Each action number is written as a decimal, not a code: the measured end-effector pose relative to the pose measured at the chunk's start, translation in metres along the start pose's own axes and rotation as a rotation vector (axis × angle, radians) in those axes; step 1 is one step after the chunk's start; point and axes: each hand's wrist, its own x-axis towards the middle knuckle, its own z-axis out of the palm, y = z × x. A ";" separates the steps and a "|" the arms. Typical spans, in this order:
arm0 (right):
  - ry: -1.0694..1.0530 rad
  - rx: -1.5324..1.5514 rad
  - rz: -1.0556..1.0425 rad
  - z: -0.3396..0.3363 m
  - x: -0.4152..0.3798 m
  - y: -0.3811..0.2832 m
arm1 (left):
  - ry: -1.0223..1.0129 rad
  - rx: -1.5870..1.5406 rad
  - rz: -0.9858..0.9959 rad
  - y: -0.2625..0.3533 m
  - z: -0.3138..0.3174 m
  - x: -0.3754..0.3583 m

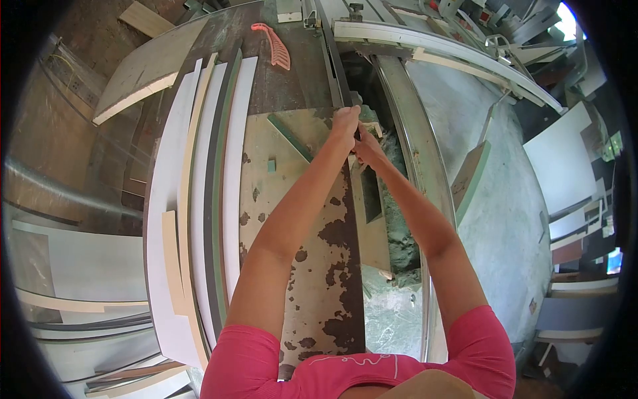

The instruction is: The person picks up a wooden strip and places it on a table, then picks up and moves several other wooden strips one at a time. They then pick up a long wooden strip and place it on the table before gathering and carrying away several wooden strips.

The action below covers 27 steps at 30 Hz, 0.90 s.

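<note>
Both my arms reach forward to the far end of the worn, patchy table surface (312, 266). My left hand (345, 123) is closed at the lower end of a long dark metal bar (334, 66). Just right of it and slightly nearer, my right hand (367, 147) is closed too, with its fingers curled close to the left hand. What the fingers hold is too small and hidden to name. A green strip (290, 137) and a small green block (271, 165) lie on the table left of my hands.
Long white, tan and green strips (222, 199) lie along the left side. A pink push tool (274, 48) sits beyond them. Right of my hands are a dusty gap (399, 226) and a metal rail (419, 146). A green-edged board (470, 176) leans further right.
</note>
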 end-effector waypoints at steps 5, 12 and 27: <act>-0.011 0.054 0.029 -0.001 0.021 0.003 | 0.003 -0.019 -0.007 0.007 0.001 0.015; 0.010 -0.002 -0.015 -0.002 0.059 0.008 | 0.043 0.068 0.032 0.010 0.005 0.039; 0.054 -0.450 -0.313 -0.003 0.127 0.046 | 0.071 0.348 -0.025 0.021 0.014 0.065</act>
